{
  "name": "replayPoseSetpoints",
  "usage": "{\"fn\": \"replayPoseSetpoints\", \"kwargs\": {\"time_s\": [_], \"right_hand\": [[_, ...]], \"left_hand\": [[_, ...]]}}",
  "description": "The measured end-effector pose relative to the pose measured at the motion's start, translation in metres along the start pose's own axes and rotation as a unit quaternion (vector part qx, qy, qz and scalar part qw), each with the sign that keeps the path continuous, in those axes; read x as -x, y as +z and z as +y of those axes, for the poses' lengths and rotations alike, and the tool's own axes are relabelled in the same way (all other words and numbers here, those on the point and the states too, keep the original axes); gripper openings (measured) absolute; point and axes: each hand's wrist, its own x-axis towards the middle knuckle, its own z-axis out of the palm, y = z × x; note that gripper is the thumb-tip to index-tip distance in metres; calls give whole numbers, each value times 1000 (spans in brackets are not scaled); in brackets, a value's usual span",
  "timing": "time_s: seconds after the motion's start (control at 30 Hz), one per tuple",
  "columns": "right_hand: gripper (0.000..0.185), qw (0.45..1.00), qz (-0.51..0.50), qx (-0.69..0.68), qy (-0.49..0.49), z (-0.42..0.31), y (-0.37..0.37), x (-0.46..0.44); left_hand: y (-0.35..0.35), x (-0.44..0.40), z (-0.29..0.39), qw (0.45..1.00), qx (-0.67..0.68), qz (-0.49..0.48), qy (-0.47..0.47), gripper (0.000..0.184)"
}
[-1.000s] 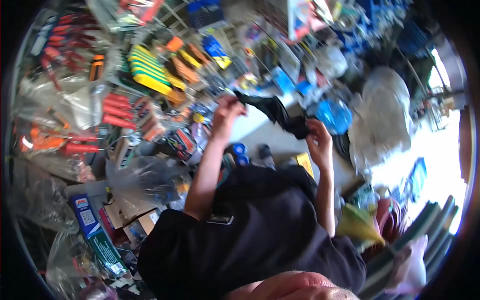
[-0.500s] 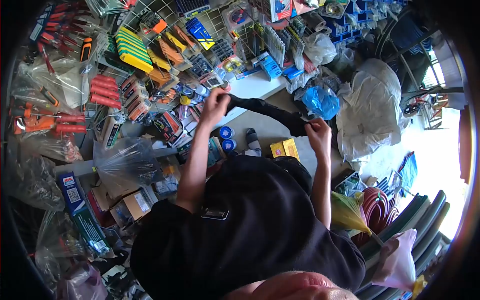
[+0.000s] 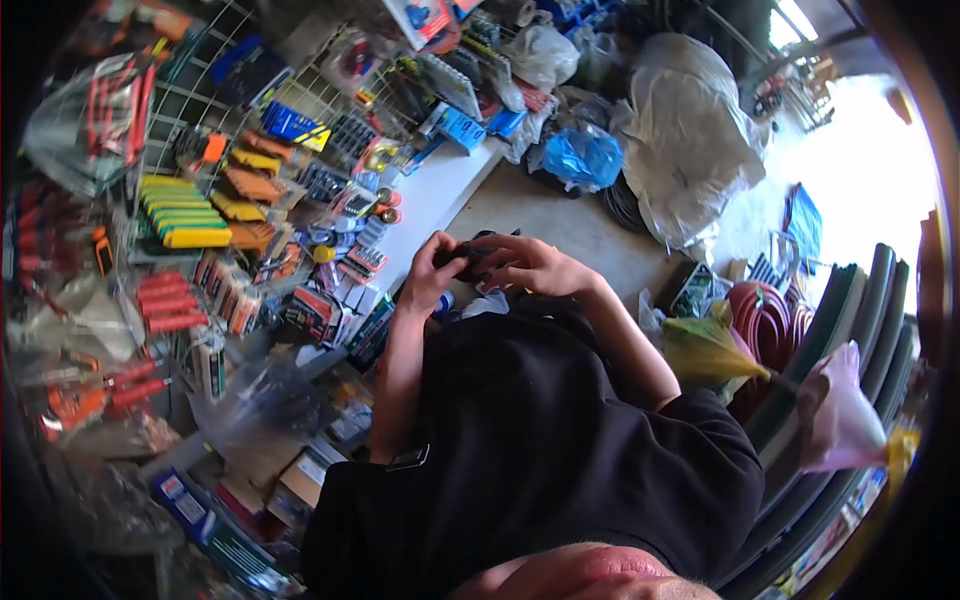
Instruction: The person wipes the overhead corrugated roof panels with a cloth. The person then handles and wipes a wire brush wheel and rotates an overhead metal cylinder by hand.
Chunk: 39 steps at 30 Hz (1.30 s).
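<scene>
Cluttered shop or storeroom around you, bright daylight at the right edge, a wire rack (image 3: 315, 75) of packaged goods at the upper left. Pale bench (image 3: 430, 190) beyond your hands, grey floor (image 3: 560, 215) to the right of it.

Dark cloth (image 3: 462, 262): bunched small, up in front of your black shirt (image 3: 570, 430), between your two hands. Its exact shape is hidden by your fingers.

Left hand (image 3: 428, 277): grip closed on the near-left side of the cloth, thumb and fingers pinching it. Right hand (image 3: 540, 268): reaches across from the right, fingers bent over the cloth and spread a little. Whether that grip grasps or only touches, cannot tell. Hands very near each other.

Left of you: yellow-and-green packs (image 3: 185, 212), red-handled tools (image 3: 170, 302) below them, clear plastic bag (image 3: 262, 400) lower down. Near the bench's far end, a light-blue box (image 3: 460, 128).

Past your right hand: crumpled blue bag (image 3: 582, 158), large whitish sheet (image 3: 685, 140) beside it. Farther right and closer to you, yellow-green bag (image 3: 705, 348), coiled reddish hose (image 3: 762, 318), pink bag (image 3: 840, 412) against thick grey tubes (image 3: 872, 318).
</scene>
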Motion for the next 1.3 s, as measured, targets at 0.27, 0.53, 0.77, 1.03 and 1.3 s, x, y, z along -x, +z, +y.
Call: {"fn": "replayPoseSetpoints", "kwargs": {"time_s": [0.27, 0.53, 0.77, 1.03, 1.3], "right_hand": [[60, 945, 314, 31, -92, 3, -19, 0], [60, 938, 210, -53, -271, 10, 25, -62], [62, 874, 383, 118, -275, 29, 40, -79], [91, 914, 322, 94, -228, 46, 63, -38], [77, 829, 537, 4, -154, 94, 17, 32]], "left_hand": [[-18, -21, 88, 976, 198, -81, 49, 32], [-32, -57, 114, 990, -59, -59, 116, 36], [-25, -40, 92, 991, 65, -115, 6, 80], [-86, -82, 45, 974, -87, -160, -138, 63], [50, -157, 38, 980, -195, -1, -30, 42]]}}
